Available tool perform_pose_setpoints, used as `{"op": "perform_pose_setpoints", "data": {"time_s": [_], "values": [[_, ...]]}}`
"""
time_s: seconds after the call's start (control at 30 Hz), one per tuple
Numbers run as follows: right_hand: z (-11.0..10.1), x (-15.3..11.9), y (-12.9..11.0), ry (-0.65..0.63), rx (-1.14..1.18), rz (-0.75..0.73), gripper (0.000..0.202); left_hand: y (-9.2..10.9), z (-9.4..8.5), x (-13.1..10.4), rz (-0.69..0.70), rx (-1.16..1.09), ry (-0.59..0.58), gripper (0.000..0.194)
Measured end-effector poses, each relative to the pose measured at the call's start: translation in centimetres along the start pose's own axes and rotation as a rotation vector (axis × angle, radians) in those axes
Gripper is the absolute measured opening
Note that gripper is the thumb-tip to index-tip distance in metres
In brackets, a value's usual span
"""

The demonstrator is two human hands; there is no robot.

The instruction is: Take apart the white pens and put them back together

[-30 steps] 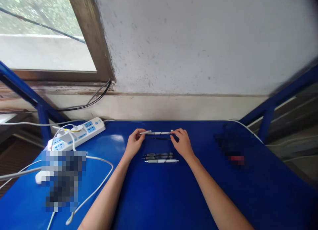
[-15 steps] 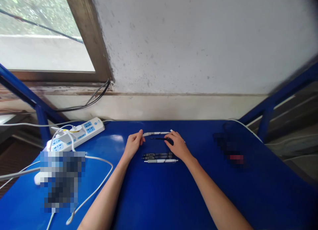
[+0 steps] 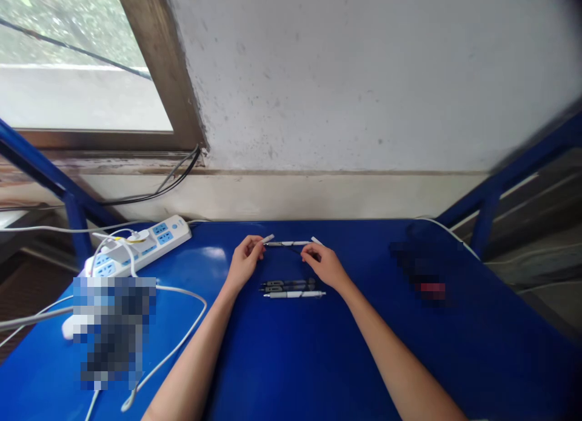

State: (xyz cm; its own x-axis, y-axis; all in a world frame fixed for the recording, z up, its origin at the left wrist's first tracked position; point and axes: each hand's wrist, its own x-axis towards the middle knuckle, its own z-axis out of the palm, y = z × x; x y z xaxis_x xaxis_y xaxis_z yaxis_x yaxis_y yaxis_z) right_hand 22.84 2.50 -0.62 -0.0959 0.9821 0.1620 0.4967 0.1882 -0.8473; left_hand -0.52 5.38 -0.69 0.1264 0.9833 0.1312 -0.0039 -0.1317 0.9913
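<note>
A short white piece (image 3: 268, 238) sticks out from the pinched fingers of my left hand (image 3: 246, 259). Beside those fingers, a white pen with dark marks (image 3: 290, 244) lies crosswise on the blue table. My right hand (image 3: 322, 264) is closed near the pen's right end, its thumb and forefinger pinched at a thin dark item too blurred to make out. Another white tip (image 3: 317, 241) shows just behind the right hand's knuckles. Nearer to me, two dark pens (image 3: 287, 286) and a white pen (image 3: 294, 295) lie side by side, untouched by either hand.
A white power strip (image 3: 169, 234) with plugs and loose white cables (image 3: 200, 301) is on the left of the blue table (image 3: 282, 360). A blurred-out dark object (image 3: 113, 333) lies nearby, another (image 3: 421, 269) at the right. A wall (image 3: 318, 196) rises behind the table.
My left fingers have curled and now hold the short white piece above the pen's left end. My right fingers have drawn together, and less of the dark slim item shows.
</note>
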Motion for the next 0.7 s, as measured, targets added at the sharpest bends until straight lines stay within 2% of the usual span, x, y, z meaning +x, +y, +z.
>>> {"op": "perform_pose_setpoints", "data": {"time_s": [0.13,0.23,0.43,0.7], "values": [[0.10,0.21,0.00,-0.027,0.277,0.121,0.020,-0.16,-0.04,0.08,0.008,-0.005,-0.017,0.027],[0.17,0.30,0.08,-0.029,0.358,0.182,0.026,-0.13,-0.09,0.05,0.025,0.011,-0.055,0.028],[0.07,0.29,0.06,-0.053,0.364,0.169,0.028,0.26,-0.13,-0.14,0.052,0.116,-0.089,0.038],[-0.06,0.26,-0.29,-0.096,0.303,0.147,0.024,0.67,-0.05,-0.24,0.052,0.147,-0.090,0.039]]}}
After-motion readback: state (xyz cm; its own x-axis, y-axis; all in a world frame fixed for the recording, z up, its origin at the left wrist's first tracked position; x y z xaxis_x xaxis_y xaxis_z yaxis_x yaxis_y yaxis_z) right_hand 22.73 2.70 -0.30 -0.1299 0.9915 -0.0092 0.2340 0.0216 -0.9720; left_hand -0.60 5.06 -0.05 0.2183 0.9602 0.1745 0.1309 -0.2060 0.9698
